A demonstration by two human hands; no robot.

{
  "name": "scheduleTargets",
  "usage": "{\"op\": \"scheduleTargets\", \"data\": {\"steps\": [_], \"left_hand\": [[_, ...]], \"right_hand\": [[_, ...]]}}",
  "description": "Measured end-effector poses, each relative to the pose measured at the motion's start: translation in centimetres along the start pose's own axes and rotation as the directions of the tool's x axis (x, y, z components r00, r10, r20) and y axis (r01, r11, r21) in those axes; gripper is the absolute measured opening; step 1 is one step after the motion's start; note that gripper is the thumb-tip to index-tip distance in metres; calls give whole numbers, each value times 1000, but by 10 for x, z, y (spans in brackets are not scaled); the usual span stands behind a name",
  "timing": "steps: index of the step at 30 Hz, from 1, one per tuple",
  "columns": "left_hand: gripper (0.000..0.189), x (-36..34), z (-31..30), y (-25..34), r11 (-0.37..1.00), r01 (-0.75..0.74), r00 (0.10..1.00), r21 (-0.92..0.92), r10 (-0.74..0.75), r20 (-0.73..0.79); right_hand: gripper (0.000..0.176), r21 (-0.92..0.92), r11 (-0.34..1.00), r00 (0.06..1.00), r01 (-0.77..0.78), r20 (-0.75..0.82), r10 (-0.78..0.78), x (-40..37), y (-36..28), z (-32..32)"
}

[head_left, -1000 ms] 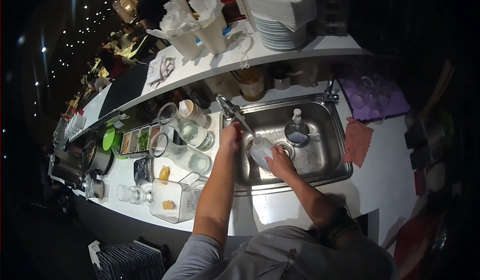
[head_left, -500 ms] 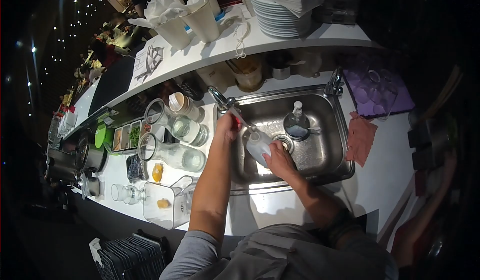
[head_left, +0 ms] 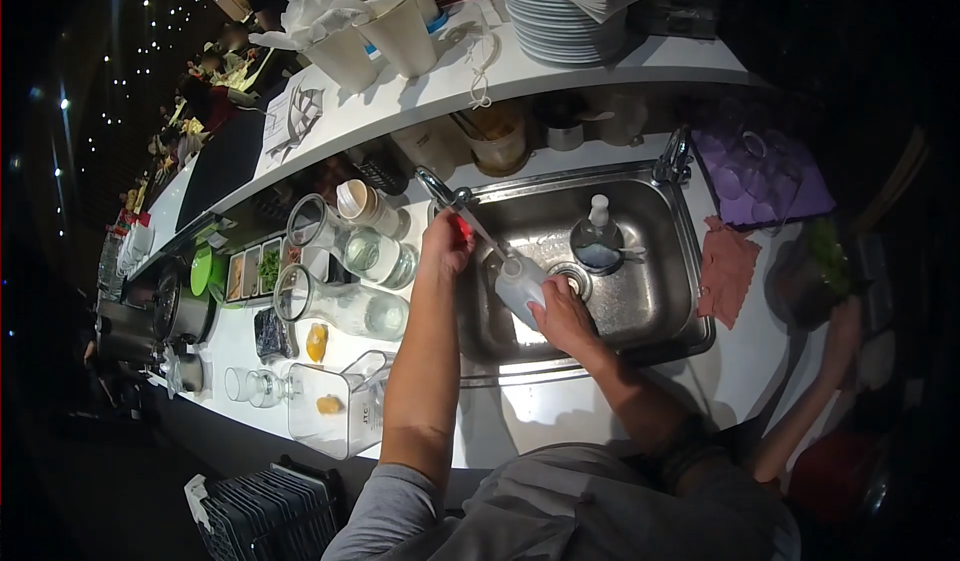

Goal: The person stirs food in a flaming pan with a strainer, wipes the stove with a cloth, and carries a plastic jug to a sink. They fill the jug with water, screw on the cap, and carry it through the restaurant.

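In the sink [head_left: 650, 331], my right hand [head_left: 566, 318] grips a translucent white plastic bottle [head_left: 518, 286], tilted with its open mouth up under the tap. A stream of water runs from the left tap [head_left: 437, 189] into that mouth. My left hand [head_left: 447, 244] is closed beside the stream on a small red piece [head_left: 463, 228] whose kind I cannot make out. Behind the bottle a soap pump bottle [head_left: 598, 246] stands in the basin. The drain [head_left: 571, 279] is partly hidden by my right hand.
Left of the sink are glass carafes [head_left: 345, 309], a clear square pitcher [head_left: 330, 426] and stacked cups [head_left: 362, 204]. To the right lie a pink cloth [head_left: 728, 269] and glasses on a purple mat [head_left: 815, 206]. Another person's arm [head_left: 815, 391] reaches in beside a container with something green [head_left: 815, 266].
At the right, the other person's arm has come further in, and a container with something green now shows there. My hands and the bottle keep nearly the same place under the running water.
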State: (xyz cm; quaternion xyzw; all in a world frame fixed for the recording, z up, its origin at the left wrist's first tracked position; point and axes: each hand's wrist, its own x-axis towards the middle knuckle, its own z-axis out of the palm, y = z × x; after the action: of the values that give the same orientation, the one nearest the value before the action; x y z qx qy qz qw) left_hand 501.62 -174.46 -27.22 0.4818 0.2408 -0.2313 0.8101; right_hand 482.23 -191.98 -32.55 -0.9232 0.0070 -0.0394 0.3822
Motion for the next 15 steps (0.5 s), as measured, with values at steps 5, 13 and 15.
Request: {"op": "scheduleTargets", "data": {"steps": [5, 13, 15], "left_hand": [[26, 0, 2, 6, 997, -47, 996, -66, 43, -72], [22, -2, 15, 19, 932, -274, 962, -238, 268, -54], [22, -10, 19, 2, 944, -290, 945, -160, 256, -202]], "right_hand": [[43, 24, 1000, 1000, -8, 8, 8, 0, 3, 2], [41, 128, 992, 1000, -21, 20, 18, 2, 12, 5], [42, 136, 988, 995, -69, 77, 59, 3, 24, 8]]}}
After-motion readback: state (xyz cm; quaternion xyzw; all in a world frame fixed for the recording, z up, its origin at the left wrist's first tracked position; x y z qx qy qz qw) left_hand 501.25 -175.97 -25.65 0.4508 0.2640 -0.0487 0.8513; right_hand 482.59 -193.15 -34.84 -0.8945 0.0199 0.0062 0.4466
